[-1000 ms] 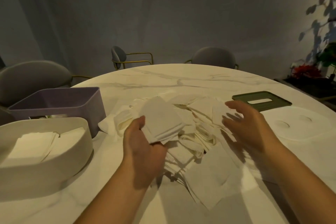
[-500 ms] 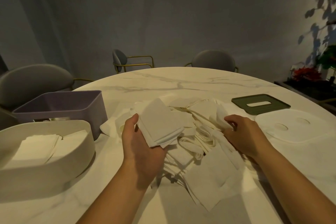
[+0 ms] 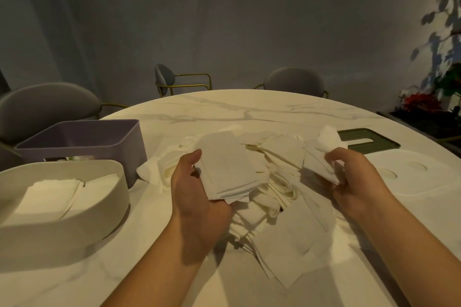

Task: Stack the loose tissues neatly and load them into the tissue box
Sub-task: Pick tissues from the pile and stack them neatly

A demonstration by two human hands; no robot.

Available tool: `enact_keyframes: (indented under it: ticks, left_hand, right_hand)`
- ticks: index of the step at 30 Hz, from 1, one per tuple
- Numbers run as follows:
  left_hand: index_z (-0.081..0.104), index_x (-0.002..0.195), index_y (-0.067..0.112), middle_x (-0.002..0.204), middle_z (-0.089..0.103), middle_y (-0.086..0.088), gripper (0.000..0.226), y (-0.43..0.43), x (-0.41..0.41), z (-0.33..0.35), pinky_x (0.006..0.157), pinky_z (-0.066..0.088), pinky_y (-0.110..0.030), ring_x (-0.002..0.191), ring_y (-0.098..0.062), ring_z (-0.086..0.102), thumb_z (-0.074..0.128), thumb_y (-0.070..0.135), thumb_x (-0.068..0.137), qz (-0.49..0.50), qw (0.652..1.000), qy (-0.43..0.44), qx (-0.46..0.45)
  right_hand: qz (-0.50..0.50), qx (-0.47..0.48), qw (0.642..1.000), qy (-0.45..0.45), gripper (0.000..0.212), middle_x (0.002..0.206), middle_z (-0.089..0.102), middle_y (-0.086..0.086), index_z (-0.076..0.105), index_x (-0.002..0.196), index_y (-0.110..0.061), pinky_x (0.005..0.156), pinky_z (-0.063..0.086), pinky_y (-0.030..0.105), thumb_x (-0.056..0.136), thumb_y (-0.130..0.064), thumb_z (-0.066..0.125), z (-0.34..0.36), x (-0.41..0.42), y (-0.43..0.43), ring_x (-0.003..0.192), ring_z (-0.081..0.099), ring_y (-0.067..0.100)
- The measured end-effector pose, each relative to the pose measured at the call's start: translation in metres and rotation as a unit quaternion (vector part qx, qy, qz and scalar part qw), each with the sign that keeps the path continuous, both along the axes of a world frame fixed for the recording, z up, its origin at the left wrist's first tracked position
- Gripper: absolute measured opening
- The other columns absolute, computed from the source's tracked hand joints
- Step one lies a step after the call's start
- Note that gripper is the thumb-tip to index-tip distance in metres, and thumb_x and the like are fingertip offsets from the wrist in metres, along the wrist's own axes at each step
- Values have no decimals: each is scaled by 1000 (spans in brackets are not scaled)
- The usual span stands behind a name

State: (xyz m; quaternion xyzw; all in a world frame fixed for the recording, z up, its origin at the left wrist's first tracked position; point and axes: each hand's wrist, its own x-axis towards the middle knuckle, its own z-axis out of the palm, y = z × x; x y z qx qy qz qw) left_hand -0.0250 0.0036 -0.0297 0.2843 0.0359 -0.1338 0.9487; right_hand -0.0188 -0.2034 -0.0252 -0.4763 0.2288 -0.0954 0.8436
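A heap of loose white tissues [image 3: 279, 182] lies on the round marble table [image 3: 224, 112]. My left hand [image 3: 197, 194] holds a small flat stack of folded tissues [image 3: 224, 167], thumb on top, above the heap's left side. My right hand [image 3: 354, 182] pinches one crumpled tissue [image 3: 321, 154], lifted off the heap on the right. At the left stands a white tissue box [image 3: 62, 222], open on top, with folded tissues [image 3: 52, 197] inside. Behind it is a purple box [image 3: 82, 142].
A green lid with a slot [image 3: 366, 142] lies at the right, and a white lid [image 3: 419, 177] sits in front of it. Grey chairs [image 3: 45, 107] ring the far side of the table. A plant stands at the far right.
My right hand reached into the heap, closed on a tissue and has lifted it up. My left hand kept its stack almost still.
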Motion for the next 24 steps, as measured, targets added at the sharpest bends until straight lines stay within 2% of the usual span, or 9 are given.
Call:
enact_keyframes:
  ticks: [3,6,10,14,17,19,20,22,24]
  left_hand:
    - [63,113,17,114,68,-17,46,-4,-5,3,97,44,-50,109,-40,60,57,36,71,-6,1000,-12,-1]
    - [64,100,17,105,70,-16,44,-9,-11,7,90,49,-46,101,-38,63,58,35,60,-1,1000,-2,26]
    - [64,97,15,93,74,-12,42,-11,-11,6,77,54,-41,89,-35,66,59,30,58,8,1000,2,28]
    - [63,104,14,103,71,-15,49,-10,-11,5,79,52,-42,96,-37,64,59,31,59,5,999,12,39]
    - [64,105,16,103,71,-16,44,-11,-12,7,82,51,-43,94,-36,64,57,33,66,-21,999,7,38]
    - [65,108,15,105,71,-17,39,-13,-13,5,82,51,-43,96,-37,64,54,35,76,-51,998,1,31]
    - [65,110,14,108,70,-17,41,-14,-15,4,84,50,-43,99,-37,64,53,36,77,-73,997,-3,26]
    - [68,112,10,111,68,-19,50,-18,-18,1,91,48,-45,105,-39,62,55,39,73,-122,992,-8,16]
    - [70,113,8,108,69,-18,52,-23,-23,0,92,47,-43,97,-37,65,59,41,73,-156,988,-15,1]
  right_hand:
    - [32,-41,998,-28,24,108,59,13,60,98,-18,55,59,41,85,2,53,-1,-2,4,98,61,36]
    - [84,-99,990,-48,27,108,62,9,59,108,-26,63,58,42,88,-7,58,-2,-4,10,98,63,32]
    - [134,4,988,-78,31,105,68,13,63,106,-17,75,58,44,82,0,56,-5,-6,22,95,65,31]
    - [85,46,994,-48,17,87,69,16,63,101,-4,56,58,31,88,-3,54,-6,-5,27,74,67,25]
    - [24,-78,993,-86,18,100,68,8,63,100,-20,75,57,43,92,-7,53,-9,-6,23,92,65,28]
    - [-40,-218,962,-161,20,94,66,-11,60,91,-35,75,52,30,90,-15,60,-6,-11,26,93,63,17]
    - [-62,-288,930,-220,21,88,66,-20,60,89,-38,73,50,21,88,-17,62,-5,-14,27,91,63,11]
    - [-50,-404,857,-317,22,88,68,-25,65,91,-37,73,53,15,83,-17,67,-8,-14,32,92,64,2]
    - [7,-456,816,-355,25,97,69,-22,70,92,-40,79,52,13,78,-19,69,-15,-12,36,99,63,1]
